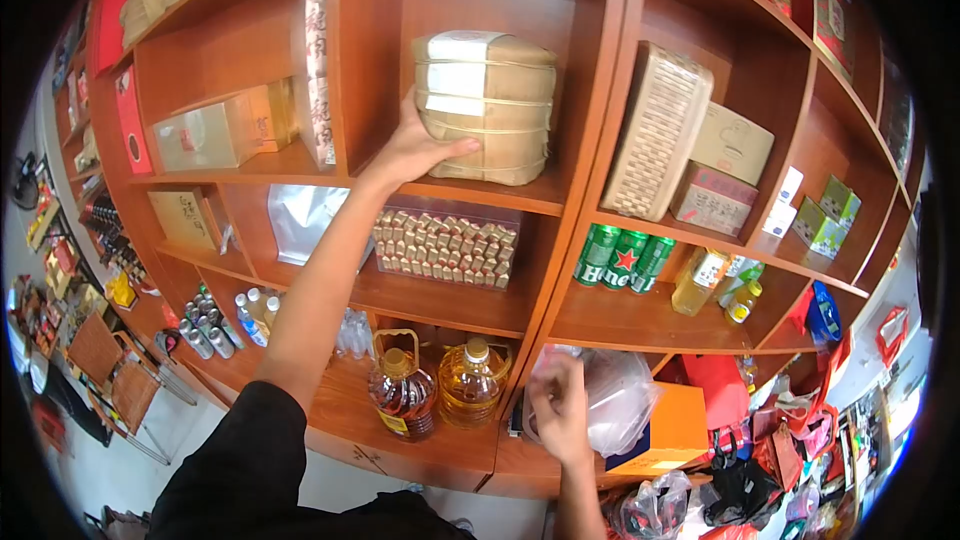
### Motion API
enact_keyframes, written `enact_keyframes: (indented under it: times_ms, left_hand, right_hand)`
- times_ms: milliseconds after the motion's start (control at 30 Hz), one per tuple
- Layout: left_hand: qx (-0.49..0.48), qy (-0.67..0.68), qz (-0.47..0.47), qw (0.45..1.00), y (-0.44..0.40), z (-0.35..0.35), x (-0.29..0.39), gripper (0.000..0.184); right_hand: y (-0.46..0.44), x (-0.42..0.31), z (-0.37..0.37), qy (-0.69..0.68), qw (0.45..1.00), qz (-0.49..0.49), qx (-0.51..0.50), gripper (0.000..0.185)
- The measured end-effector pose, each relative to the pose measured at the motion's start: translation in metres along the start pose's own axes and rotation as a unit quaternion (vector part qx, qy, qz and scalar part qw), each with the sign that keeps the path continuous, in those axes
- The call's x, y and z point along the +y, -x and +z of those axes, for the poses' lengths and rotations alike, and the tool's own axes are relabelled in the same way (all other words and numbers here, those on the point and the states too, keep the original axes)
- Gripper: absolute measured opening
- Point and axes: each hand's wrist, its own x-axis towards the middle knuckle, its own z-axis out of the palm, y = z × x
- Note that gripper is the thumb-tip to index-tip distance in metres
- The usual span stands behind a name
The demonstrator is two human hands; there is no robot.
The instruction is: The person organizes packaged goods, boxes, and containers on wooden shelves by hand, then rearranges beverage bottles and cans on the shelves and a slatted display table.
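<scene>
Left hand is clasped on the lower left edge of a paper-wrapped bundle, thumb across the front, apart from the fingers, which are partly hidden along the side. That bundle stands in a compartment of the wooden shelf, its back out of sight. Farther right and lower, the right hand is half curled at a translucent plastic bag; whether it grips it, I cannot tell. The bag's contents are unclear, and it partly covers an orange box.
</scene>
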Motion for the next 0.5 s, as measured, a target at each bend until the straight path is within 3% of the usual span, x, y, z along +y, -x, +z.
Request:
enact_keyframes:
  times_ms: [100, 133, 233, 367, 433, 500]
  left_hand:
    - [0.008, 0.000, 0.017, 1.000, -0.003, 0.000, -0.006, 0.138]
    - [0.016, -0.014, -0.003, 1.000, -0.007, 0.000, -0.018, 0.140]
    - [0.014, -0.005, 0.058, 0.998, -0.001, -0.004, -0.011, 0.147]
    - [0.016, -0.084, 0.006, 0.996, 0.003, -0.007, -0.004, 0.146]
    - [0.014, -0.122, -0.021, 0.992, 0.013, -0.009, 0.006, 0.143]
    - [0.040, -0.133, 0.019, 0.990, 0.013, -0.007, -0.003, 0.142]
  right_hand:
    - [-0.073, -0.057, 0.024, 0.080, 0.974, -0.210, 0.002, 0.041]
    - [-0.099, -0.072, 0.032, 0.101, 0.960, -0.260, 0.016, 0.042]
    - [-0.178, -0.106, 0.056, 0.161, 0.912, -0.361, 0.104, 0.045]
    - [-0.259, -0.113, 0.063, 0.201, 0.900, -0.323, 0.212, 0.051]
    - [-0.280, -0.108, 0.065, 0.157, 0.937, -0.244, 0.194, 0.058]
    - [-0.292, -0.106, 0.070, 0.085, 0.962, -0.197, 0.168, 0.060]
